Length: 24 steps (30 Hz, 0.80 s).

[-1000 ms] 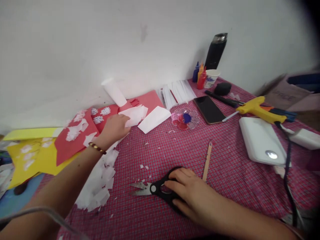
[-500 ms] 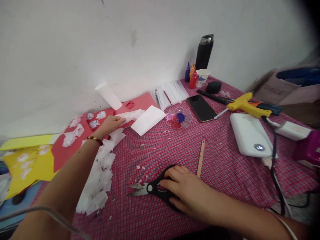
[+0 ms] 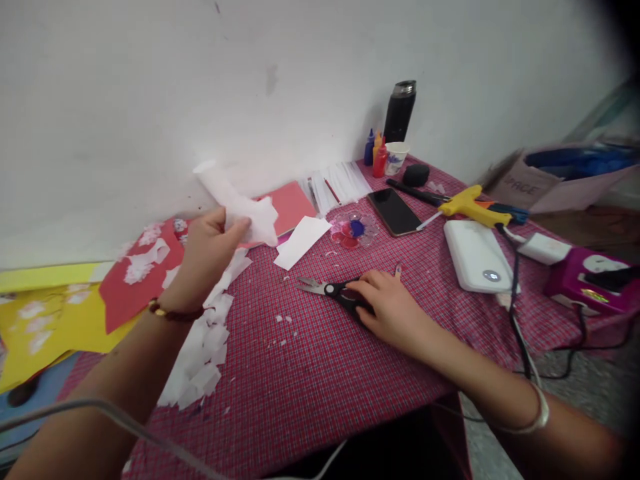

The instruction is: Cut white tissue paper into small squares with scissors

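Note:
Pinched between the thumb and fingers of my left hand (image 3: 213, 250) is a thin white sheet of tissue paper (image 3: 257, 217), raised above the red paper (image 3: 290, 203). Under my right hand (image 3: 395, 307) lie black-handled scissors (image 3: 333, 289); its fingers are curled on the handles, and the slightly parted blades point left. A folded white paper (image 3: 303, 243) rests between the two hands. Below my left wrist, torn white paper pieces (image 3: 205, 360) form a strip. A wooden stick (image 3: 398, 270) is mostly covered by my right hand.
A phone (image 3: 395, 212), yellow glue gun (image 3: 473, 205) and white power bank (image 3: 477, 257) stand right. Farther back are paint bottles (image 3: 380, 160), a paper cup (image 3: 397, 157) and a black flask (image 3: 400, 113). A paint palette (image 3: 367, 233) sits mid-table. A cable (image 3: 125, 420) crosses the foreground.
My left hand has lifted the tissue paper off the red paper and brought it closer. My right hand and the scissors have moved farther up the table. The folded paper has turned a little.

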### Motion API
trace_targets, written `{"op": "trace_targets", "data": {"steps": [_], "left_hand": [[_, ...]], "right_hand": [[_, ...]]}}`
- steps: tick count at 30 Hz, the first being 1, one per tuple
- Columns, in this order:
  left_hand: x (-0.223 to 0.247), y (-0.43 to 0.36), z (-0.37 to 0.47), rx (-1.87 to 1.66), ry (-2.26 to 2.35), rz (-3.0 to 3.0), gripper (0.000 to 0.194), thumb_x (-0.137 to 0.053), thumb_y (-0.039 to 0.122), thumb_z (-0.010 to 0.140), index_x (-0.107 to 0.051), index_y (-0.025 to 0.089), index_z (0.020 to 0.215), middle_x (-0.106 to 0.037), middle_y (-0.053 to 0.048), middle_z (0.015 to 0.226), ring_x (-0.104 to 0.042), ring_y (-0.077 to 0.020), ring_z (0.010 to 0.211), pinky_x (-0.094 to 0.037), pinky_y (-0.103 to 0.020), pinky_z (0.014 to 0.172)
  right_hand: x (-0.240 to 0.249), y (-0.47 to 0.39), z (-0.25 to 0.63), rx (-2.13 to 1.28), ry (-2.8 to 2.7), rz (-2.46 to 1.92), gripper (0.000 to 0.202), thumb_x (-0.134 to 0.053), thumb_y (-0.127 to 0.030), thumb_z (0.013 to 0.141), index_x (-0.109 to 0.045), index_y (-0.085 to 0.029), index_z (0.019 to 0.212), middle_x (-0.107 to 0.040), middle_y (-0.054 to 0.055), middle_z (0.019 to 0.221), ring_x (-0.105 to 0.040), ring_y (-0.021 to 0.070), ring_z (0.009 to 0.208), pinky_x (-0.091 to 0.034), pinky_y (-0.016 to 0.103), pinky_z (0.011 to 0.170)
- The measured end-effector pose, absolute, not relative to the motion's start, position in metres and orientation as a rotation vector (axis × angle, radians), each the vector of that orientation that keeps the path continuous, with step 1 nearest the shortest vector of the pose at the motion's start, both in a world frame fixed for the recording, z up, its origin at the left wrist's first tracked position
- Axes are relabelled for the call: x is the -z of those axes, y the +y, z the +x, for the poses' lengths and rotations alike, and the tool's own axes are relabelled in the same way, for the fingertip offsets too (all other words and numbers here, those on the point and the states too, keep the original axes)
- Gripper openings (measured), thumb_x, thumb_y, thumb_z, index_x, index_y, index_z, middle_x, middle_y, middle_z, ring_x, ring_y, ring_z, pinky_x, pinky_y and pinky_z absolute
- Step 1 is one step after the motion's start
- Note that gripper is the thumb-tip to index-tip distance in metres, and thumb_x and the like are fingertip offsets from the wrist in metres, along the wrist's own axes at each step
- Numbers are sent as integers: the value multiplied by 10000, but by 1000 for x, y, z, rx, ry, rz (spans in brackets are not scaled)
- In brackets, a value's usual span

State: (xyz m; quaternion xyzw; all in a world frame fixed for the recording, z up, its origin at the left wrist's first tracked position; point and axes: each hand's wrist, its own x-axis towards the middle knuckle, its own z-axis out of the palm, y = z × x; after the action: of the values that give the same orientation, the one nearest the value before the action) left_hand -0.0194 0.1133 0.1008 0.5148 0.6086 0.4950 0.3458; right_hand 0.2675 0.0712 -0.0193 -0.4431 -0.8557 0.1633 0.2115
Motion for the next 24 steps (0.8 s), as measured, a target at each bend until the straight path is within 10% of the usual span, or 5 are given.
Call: {"op": "trace_targets", "data": {"steps": [15,19,24], "left_hand": [[-85,67,-13,-1013,1239,1091,156,-754,268,669,-690,168,770,-712,-32,699,-632,-144,594,-527,-243,564],[-85,65,-18,-906,1343,1194,220,-728,380,726,-652,183,784,-668,-18,662,-574,-131,531,-454,-233,482],[-90,89,-28,-783,1668,1517,330,-572,504,848,-571,201,718,-497,42,550,-401,-91,434,-284,-235,414]], "right_hand": [[-29,108,207,-936,-2019,-728,848,-661,-268,769,-243,-190,1502,-353,160,1536,-426,284,1350,-388,447,1101],[-21,111,189,-1209,-1772,-735,518,-630,-314,782,-507,-202,1273,-627,80,1110,-605,185,876,-510,327,746],[-12,121,187,-1472,-1417,-781,148,-624,-294,767,-568,-193,859,-556,-16,720,-478,106,598,-389,254,548]]}}
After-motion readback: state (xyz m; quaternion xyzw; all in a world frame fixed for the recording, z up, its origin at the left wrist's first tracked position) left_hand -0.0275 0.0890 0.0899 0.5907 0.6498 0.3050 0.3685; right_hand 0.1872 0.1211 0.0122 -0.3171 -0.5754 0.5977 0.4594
